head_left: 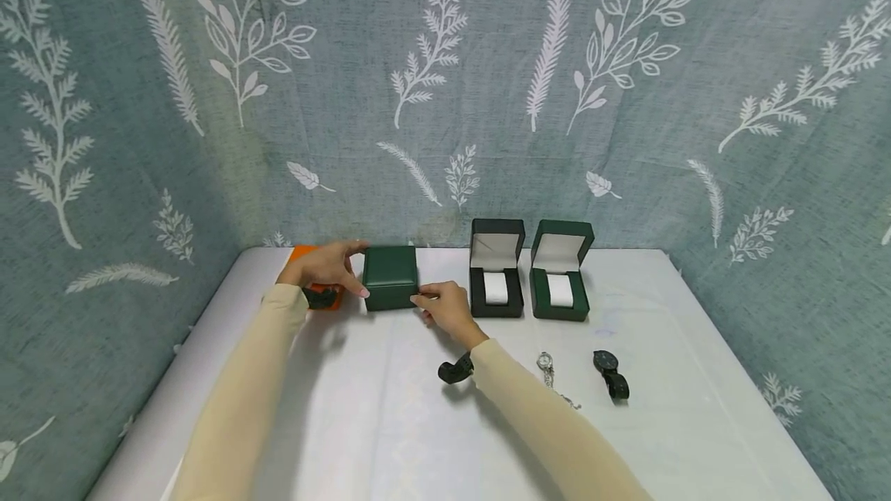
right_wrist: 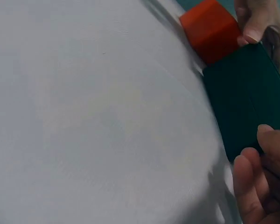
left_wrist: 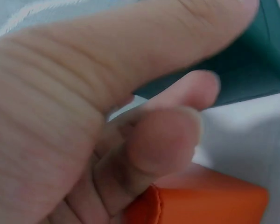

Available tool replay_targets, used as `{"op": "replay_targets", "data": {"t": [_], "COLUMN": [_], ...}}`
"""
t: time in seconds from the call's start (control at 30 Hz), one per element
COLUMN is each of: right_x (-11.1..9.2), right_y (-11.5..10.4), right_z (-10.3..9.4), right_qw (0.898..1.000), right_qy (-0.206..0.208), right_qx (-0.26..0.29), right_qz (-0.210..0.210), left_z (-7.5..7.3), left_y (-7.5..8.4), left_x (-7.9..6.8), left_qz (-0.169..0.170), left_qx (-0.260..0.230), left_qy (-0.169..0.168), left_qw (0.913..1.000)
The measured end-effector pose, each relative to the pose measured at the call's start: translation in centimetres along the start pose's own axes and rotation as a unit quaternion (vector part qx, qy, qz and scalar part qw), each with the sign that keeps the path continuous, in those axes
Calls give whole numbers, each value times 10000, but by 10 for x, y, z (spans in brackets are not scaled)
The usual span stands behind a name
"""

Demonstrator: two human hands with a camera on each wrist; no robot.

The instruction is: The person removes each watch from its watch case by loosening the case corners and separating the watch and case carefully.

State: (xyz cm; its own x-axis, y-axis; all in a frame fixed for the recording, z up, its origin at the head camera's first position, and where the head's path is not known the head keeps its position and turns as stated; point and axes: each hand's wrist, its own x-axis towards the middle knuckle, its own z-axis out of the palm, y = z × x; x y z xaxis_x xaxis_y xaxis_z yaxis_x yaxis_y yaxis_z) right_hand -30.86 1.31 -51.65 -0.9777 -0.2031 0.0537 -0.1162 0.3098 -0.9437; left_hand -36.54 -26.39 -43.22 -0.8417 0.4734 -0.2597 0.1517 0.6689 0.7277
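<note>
Dark green and smooth with a soft sheen, the closed green box [head_left: 390, 273] sits in the head view at the far edge of the white counter [head_left: 390, 416], left of centre, a seam running across it. The left hand [head_left: 327, 264] grasps its left side, while the right hand [head_left: 448, 311] pinches its front right corner. An orange box [head_left: 304, 253] lies partly hidden behind the left hand. To the right stand an open black box [head_left: 496, 311] and an open green box [head_left: 561, 314], each with a pale lining and a white cushion. Nearer lie a silver watch [head_left: 545, 362] and a black watch [head_left: 606, 361], their dials too small to read. In the left wrist view, blurred, a digit lies against the green side, with the orange box below. In the right wrist view, thumbs from both hands touch the green box at opposite ends, its corners neat and crisp
</note>
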Motion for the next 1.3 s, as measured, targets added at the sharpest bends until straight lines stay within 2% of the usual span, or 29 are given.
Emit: {"op": "replay_targets", "data": {"t": [0.17, 0.3, 0.5, 0.63, 0.77, 0.83, 0.93, 1.1, 1.3], "right_x": [-8, -15, -27, -36, -48, -55, -68, -94, -123], "right_y": [1, -1, -5, -5, -6, -6, -7, -5, 0], "right_z": [-5, -10, -20, -27, -34, -37, -43, -53, -63], "right_qw": [9996, 9968, 9875, 9801, 9767, 9760, 9761, 9747, 9669], "right_qy": [17, 161, 214, 263, 345, 386, 425, 470, 445], "right_qx": [-133, -503, -904, -1067, -1032, -1040, -1023, -1062, -1269], "right_qz": [-240, -602, -1274, -1655, -1853, -1872, -1872, -1908, -2168], "left_z": [6, 12, 21, 31, 44, 51, 63, 85, 109], "left_y": [4, 3, 6, 11, 17, 25, 29, 31, 40], "left_x": [-5, -11, -24, -33, -41, -47, -52, -60, -71], "left_qz": [156, 357, 865, 1088, 1205, 1217, 1216, 1214, 1260], "left_qx": [-167, -251, -625, -852, -787, -719, -604, -651, -809], "left_qy": [169, 320, 533, 697, 1001, 1150, 1321, 1290, 1225], "left_qw": [9996, 9985, 9929, 9879, 9845, 9833, 9819, 9820, 9811]}}
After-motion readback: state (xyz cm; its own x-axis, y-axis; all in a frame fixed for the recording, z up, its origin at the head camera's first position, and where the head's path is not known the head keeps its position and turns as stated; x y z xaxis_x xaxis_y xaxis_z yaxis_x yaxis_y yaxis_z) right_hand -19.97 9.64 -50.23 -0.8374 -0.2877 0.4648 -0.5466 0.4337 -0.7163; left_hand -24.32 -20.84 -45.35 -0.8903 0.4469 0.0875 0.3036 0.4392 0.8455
